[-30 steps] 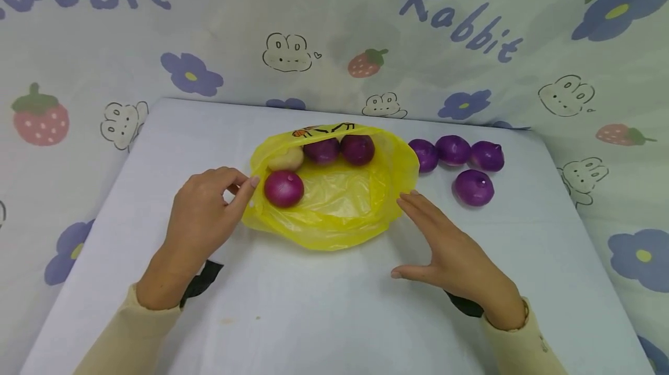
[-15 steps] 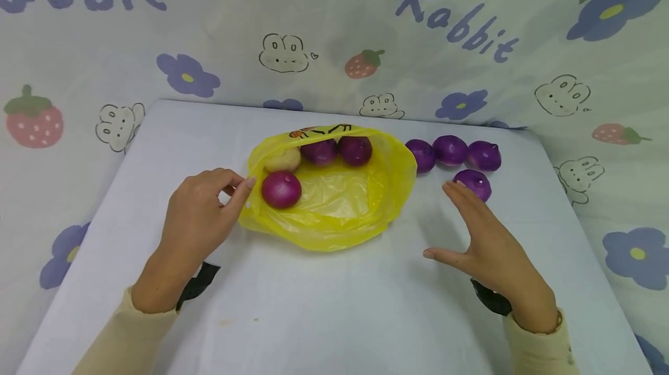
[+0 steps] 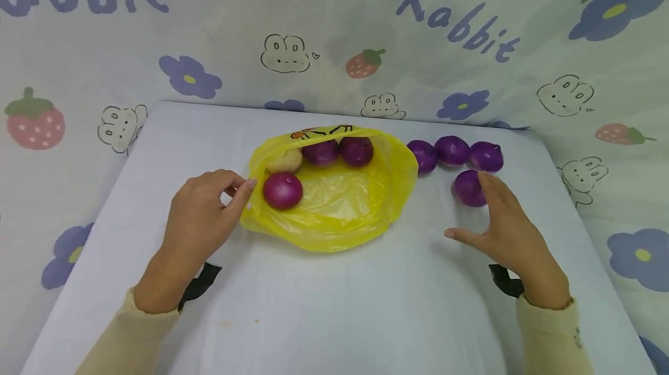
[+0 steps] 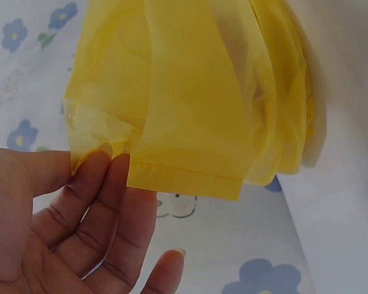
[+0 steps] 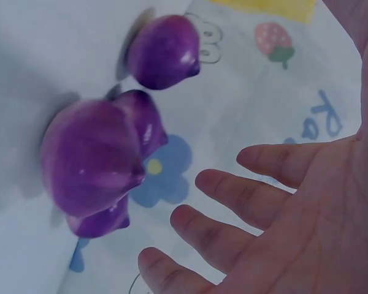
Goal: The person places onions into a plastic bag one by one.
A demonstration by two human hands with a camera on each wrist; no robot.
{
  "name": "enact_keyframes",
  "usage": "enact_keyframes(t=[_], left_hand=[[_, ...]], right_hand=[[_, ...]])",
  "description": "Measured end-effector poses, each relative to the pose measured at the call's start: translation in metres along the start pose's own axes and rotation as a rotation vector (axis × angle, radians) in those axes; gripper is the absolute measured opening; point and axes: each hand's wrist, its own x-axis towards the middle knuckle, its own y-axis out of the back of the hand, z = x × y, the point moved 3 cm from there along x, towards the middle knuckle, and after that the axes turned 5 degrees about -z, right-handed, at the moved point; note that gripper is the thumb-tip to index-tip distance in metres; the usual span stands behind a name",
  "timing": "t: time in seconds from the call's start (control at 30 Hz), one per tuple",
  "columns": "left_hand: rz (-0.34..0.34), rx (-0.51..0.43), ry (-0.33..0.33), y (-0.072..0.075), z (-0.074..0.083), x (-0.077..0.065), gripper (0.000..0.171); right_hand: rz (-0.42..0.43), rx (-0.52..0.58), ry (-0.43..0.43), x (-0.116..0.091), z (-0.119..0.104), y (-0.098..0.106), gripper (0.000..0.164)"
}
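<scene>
A yellow plastic bag (image 3: 340, 235) lies with its mouth spread toward me. My left hand (image 3: 201, 218) pinches its left rim between thumb and fingers; the left wrist view shows the bag's edge (image 4: 184, 180) beside those fingertips. Inside are a reddish-purple onion (image 3: 283, 190), two darker onions (image 3: 357, 151) and a pale potato-like item (image 3: 284, 161). My right hand (image 3: 514, 230), fingers spread and thumb apart, hovers by the nearest purple onion (image 3: 467, 188), partly covering it in the head view. In the right wrist view, a gap shows between the fingers and that onion (image 5: 89, 159).
Behind the nearest onion stand three more purple onions (image 3: 452, 150) in a row, the leftmost (image 3: 422, 157) partly hidden by the bag. Everything rests on a white table (image 3: 334, 317). A printed cloth (image 3: 235, 21) with rabbits and flowers hangs behind it.
My right hand has left the bag's right rim and moved right, to the nearest loose onion. My left hand keeps its hold on the bag.
</scene>
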Motion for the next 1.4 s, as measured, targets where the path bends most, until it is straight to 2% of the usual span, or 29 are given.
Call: enact_keyframes(t=[0.23, 0.5, 0.97, 1.13, 1.4], left_hand=[[0.0, -0.007, -0.001, 0.0, 0.0, 0.0, 0.013], [0.007, -0.008, -0.013, -0.001, 0.001, 0.0, 0.013], [0.005, -0.002, -0.007, -0.002, 0.0, -0.001, 0.013], [-0.001, -0.002, -0.007, -0.003, 0.0, -0.001, 0.013], [-0.003, -0.007, -0.007, -0.003, 0.001, 0.001, 0.014]], right_hand=[[-0.037, 0.002, -0.084, 0.012, 0.024, -0.003, 0.137], [-0.046, 0.078, -0.1, 0.024, 0.049, -0.008, 0.132], [-0.105, 0.145, -0.151, 0.04, 0.07, -0.018, 0.129], [-0.103, 0.144, -0.159, 0.042, 0.072, -0.017, 0.122], [-0.065, 0.143, -0.174, 0.043, 0.076, -0.016, 0.099]])
